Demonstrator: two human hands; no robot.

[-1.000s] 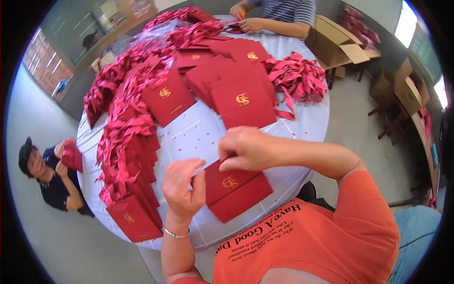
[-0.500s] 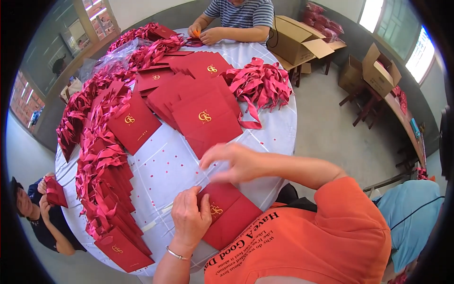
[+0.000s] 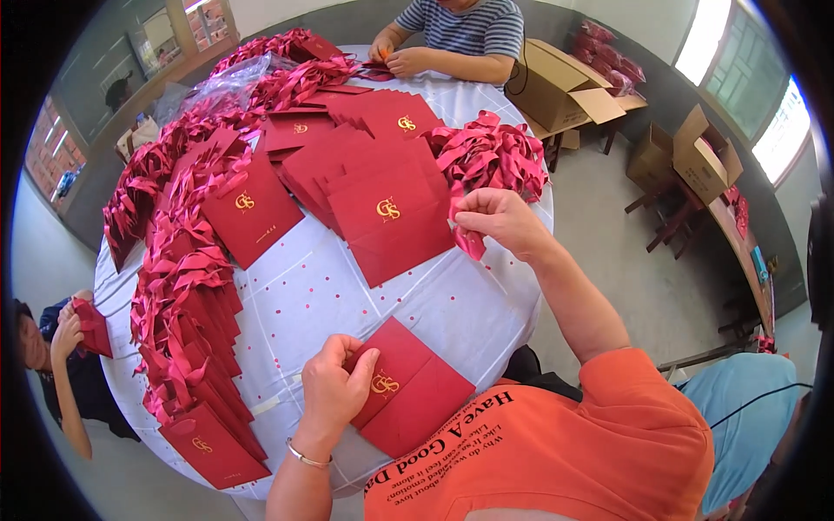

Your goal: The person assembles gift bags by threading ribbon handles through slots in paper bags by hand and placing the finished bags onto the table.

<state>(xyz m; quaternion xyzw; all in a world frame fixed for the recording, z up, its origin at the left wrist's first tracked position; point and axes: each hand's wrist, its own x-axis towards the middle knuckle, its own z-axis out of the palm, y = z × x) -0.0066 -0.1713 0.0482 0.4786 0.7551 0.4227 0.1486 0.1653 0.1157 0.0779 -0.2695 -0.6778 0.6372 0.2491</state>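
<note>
A flat red paper bag with a gold emblem lies at the table's near edge, against my orange shirt. My left hand grips its left edge, thumb on the front and fingers curled by the upper corner. Farther off to the right, my right hand pinches a loose pink-red satin ribbon at the near side of a tangled ribbon pile. Just left of that hand, a fanned stack of plain red bags rests on the white tablecloth.
Along the table's left runs a long row of red bags with ribbons. Across the table sits a person in a striped shirt, hands on a small orange item. Another person at the left holds a red bag. Cardboard boxes stand beyond.
My right hand has moved from above the near bag to the ribbon pile and closed on a ribbon. My left hand stays on the bag. The view has shifted slightly.
</note>
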